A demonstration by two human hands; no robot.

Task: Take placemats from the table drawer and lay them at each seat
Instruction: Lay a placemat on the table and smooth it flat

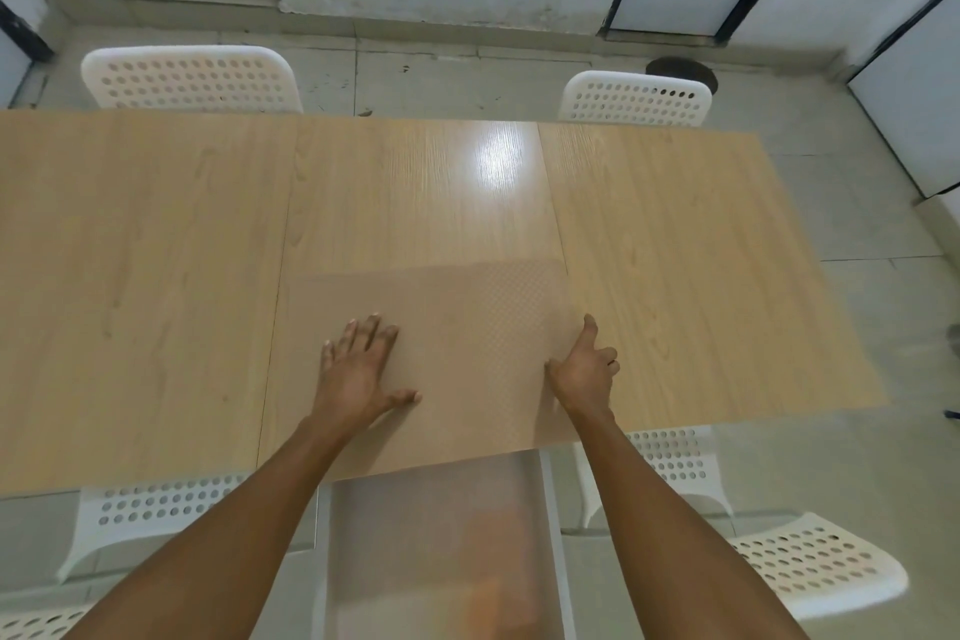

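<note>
A translucent, dimpled placemat (457, 322) lies flat on the light wooden table (156, 276) at the near edge, in the middle. My left hand (358, 369) presses flat on its left part with fingers spread. My right hand (587, 369) rests on the placemat's right edge, thumb and forefinger out, other fingers curled. Below the table edge the white drawer (550, 535) is pulled open, with more translucent placemats (431, 546) lying inside it.
White perforated chairs stand around the table: two at the far side (192, 78) (636, 99), two tucked in at the near side (156, 509) (675, 463), and one loose at the lower right (815, 566). Grey tiled floor and white walls surround it.
</note>
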